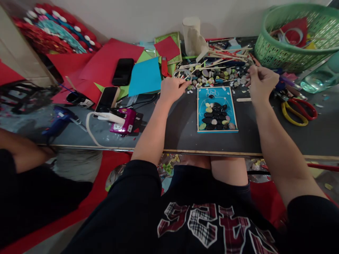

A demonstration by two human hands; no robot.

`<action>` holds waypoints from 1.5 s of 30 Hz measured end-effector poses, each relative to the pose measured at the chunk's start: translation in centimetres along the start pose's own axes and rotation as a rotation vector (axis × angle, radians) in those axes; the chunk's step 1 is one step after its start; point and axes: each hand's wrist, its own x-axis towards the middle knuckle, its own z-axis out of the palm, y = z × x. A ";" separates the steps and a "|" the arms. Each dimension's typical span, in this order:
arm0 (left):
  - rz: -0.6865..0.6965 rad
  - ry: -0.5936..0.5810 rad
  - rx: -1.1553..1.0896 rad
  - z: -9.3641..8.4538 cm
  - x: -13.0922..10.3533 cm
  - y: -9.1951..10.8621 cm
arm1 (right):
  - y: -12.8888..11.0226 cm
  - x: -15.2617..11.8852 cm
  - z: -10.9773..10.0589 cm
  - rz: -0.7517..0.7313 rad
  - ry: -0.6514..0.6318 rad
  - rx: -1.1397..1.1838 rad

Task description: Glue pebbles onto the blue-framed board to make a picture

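Observation:
A blue picture board (230,106) with a thin wooden stick border lies flat on the dark table, white lines drawn on it. Black pebbles (215,116) and several pale ones cover its lower middle. My left hand (173,90) is at the left end of a heap of small coloured pebbles (203,79), beside a tape roll (182,74). Its fingers are drawn together; what they hold, if anything, is hidden. Over the heap's right end, my right hand (262,83) has its fingertips pinched, with nothing I can make out between them.
Scissors (298,112) and a green basket (280,53) are on the right. Wooden sticks (225,54) lie behind the pebbles. To the left are blue paper (145,77), two phones (123,71), a purple power adapter (127,121) and a glue gun (62,120). A person's arm (23,151) shows at far left.

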 end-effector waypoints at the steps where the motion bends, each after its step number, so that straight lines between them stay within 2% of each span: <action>1: 0.007 0.031 -0.005 0.2 0.0 -0.3 | -0.1 0.0 -0.3 -0.019 -0.010 -0.091; 4: 0.081 0.099 0.009 0.9 0.1 -1.9 | -0.7 -0.1 -0.8 -0.099 -0.074 -0.443; 6: 0.118 0.084 0.048 1.4 0.0 -2.9 | -1.3 -0.5 -0.9 -0.153 -0.089 -0.643; 8: 0.125 0.058 0.062 1.6 -0.1 -3.4 | -1.8 -0.7 -0.9 -0.186 -0.093 -0.736; 10: 0.123 0.065 0.037 1.3 0.0 -3.0 | -2.0 -0.9 -0.9 -0.229 -0.111 -0.726; 13: 0.125 0.135 0.010 0.7 0.5 -1.1 | -1.8 -1.3 -0.6 -0.377 -0.128 -0.617; 16: 0.114 0.153 0.036 0.9 0.7 1.7 | -2.0 -2.2 0.2 -0.472 -0.223 -0.488; 21: 0.103 0.079 -0.010 2.5 -0.3 6.1 | -3.4 -4.7 1.9 -0.341 -0.400 -0.359; 25: 0.145 0.027 -0.063 3.1 -0.8 7.9 | -4.1 -5.9 2.6 -0.275 -0.459 -0.261; 29: 0.159 0.032 -0.059 2.9 -0.7 8.1 | -4.1 -5.8 2.6 -0.358 -0.377 -0.340; 32: 0.159 0.098 -0.007 2.8 -0.6 7.5 | -4.1 -5.2 2.2 -0.411 -0.295 -0.387; 35: 0.162 0.163 0.063 2.9 -0.5 6.7 | -3.8 -3.8 1.3 -0.396 -0.229 -0.367; 38: 0.175 0.178 0.098 3.0 -0.5 6.2 | -2.5 -1.8 0.2 -0.335 -0.133 -0.349; 41: 0.195 0.148 0.082 3.0 -0.4 6.1 | -1.0 0.1 -0.8 -0.157 -0.032 -0.314; 43: 0.210 0.123 0.062 3.0 -0.3 6.2 | -0.5 0.9 -1.2 -0.069 0.040 -0.312; 45: 0.223 0.117 0.062 2.8 -0.2 6.4 | -0.5 1.2 -1.3 -0.042 0.110 -0.353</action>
